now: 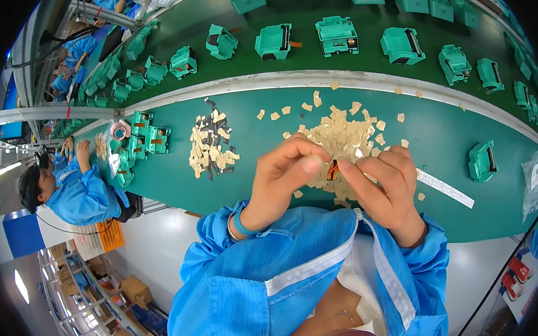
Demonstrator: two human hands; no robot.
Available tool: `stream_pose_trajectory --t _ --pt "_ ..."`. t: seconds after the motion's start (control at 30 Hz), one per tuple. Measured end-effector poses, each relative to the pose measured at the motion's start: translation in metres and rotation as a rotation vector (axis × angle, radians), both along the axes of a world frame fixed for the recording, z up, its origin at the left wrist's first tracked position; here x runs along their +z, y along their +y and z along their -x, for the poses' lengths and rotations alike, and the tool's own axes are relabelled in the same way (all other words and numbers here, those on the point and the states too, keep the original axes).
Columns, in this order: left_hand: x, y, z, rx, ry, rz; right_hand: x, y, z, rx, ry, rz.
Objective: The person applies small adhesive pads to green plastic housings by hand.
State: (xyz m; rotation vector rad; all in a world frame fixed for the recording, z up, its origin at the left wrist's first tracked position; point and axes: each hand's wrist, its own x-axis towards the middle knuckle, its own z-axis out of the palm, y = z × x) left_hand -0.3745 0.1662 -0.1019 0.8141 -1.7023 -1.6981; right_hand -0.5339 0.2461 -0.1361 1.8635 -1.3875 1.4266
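Note:
My left hand (288, 175) and my right hand (384, 182) meet over the green bench, fingertips almost touching. Between them is a small dark piece with an orange strip (333, 170), pinched by the fingers of both hands. Its exact kind is too small to make out. Right behind and below the fingers spreads a loose heap of small cream-coloured tabs (342, 132). Left of my left hand lies a second pile, cream tabs mixed with small black pieces (212, 143). A white printed strip (445, 188) lies just right of my right hand.
A raised metal rail (348, 80) separates the bench from a green belt carrying several teal plastic housings (337, 35). One teal housing (483, 161) sits at the bench's right, beside a clear plastic bag (533, 184). More housings (140, 137) stack at left, near a co-worker in blue (86, 187).

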Motion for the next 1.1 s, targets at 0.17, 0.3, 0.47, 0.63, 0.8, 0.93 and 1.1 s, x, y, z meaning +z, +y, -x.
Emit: stream_pose_trajectory --t 0.17,0.3,0.47,0.63,0.8,0.93,1.1 --pt "-0.003 -0.002 -0.005 -0.099 0.017 -0.260 -0.001 -0.004 -0.001 0.111 -0.090 -0.070" --pt "-0.003 -0.001 -0.004 -0.080 0.040 -0.166 0.001 -0.001 -0.009 0.274 -0.527 -0.195" --pt "-0.003 0.001 -0.002 -0.011 -0.016 0.121 0.008 0.002 -0.002 0.299 -0.573 -0.313" --pt "0.009 0.000 -0.002 -0.044 -0.274 0.690 0.009 0.002 0.000 0.297 -0.368 -0.356" --pt "0.010 -0.003 -0.001 -0.108 -0.353 0.885 0.010 -0.001 0.003 0.304 -0.280 -0.454" --pt "0.012 -0.009 -0.002 -0.190 -0.334 0.807 0.008 -0.001 0.008 0.391 -0.412 -0.503" --pt "0.003 -0.019 -0.014 -0.210 -0.191 0.309 0.006 0.000 0.017 0.154 -0.755 -0.744"
